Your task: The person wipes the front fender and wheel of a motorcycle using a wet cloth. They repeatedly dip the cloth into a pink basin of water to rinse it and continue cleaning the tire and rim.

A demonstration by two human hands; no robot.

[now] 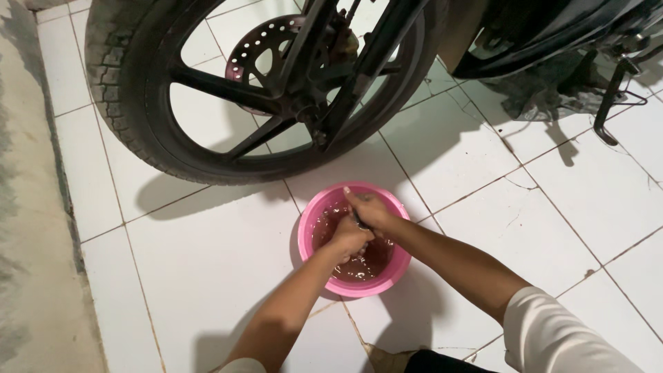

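Fingers of both hands, left hand (349, 238) and right hand (369, 209), curl together around a small dark object I can't make out, inside the pink bowl (311, 221) of brownish water.

A floor of white tiles (228, 255), cracked in places, carries everything. A pink plastic basin (354, 287) of murky water sits directly on it. Just behind the basin a motorcycle's front tyre (114, 103) rests on the tiles, and the kickstand (608, 117) touches down at right.
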